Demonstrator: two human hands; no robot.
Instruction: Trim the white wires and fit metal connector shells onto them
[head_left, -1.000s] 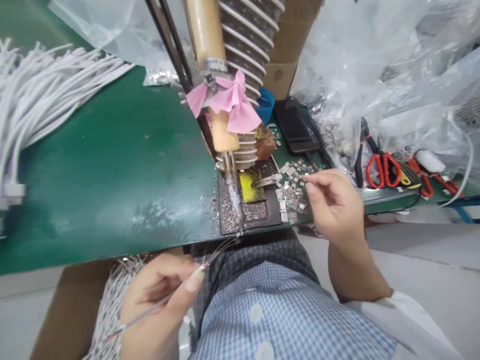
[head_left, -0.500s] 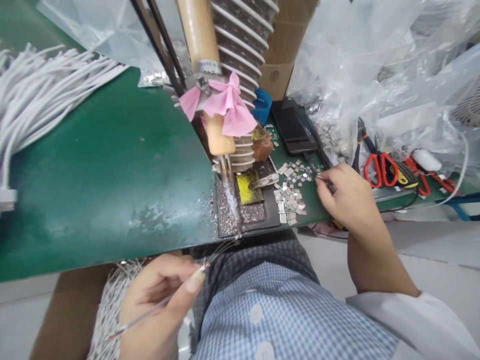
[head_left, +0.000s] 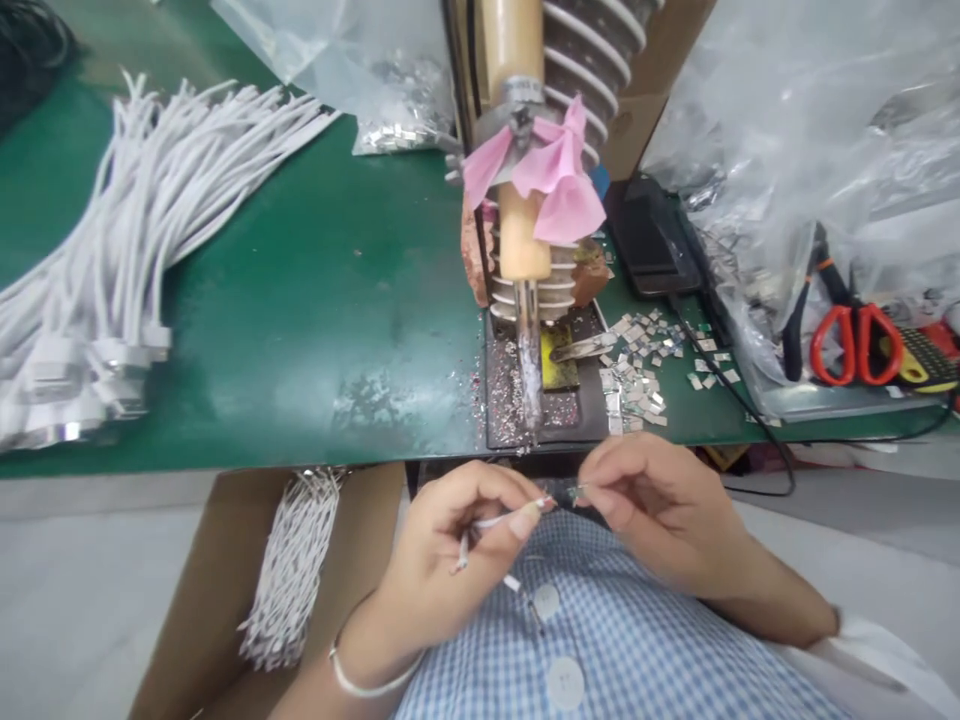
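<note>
Left hand [head_left: 457, 550]: grip closed on white cable [head_left: 491, 521], wire end [head_left: 550, 503] exposed. Right hand [head_left: 667, 520]: narrow grip pinching small circuit board [head_left: 577, 492] just beside wire end. Cable and board: near soldering iron [head_left: 525, 240], just off table [head_left: 300, 300] edge.

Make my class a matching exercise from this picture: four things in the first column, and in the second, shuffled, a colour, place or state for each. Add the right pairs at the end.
Column 1
1. Left hand
2. Right hand
3. Tied cloth
4. Phone

Column 2
A. Dark, lying on the green bench
B. Pinching a tiny piece at its fingertips
C. Pink, around the wooden-handled soldering iron
D. Gripping a thin white cable

Right pairs
1-D, 2-B, 3-C, 4-A
</note>
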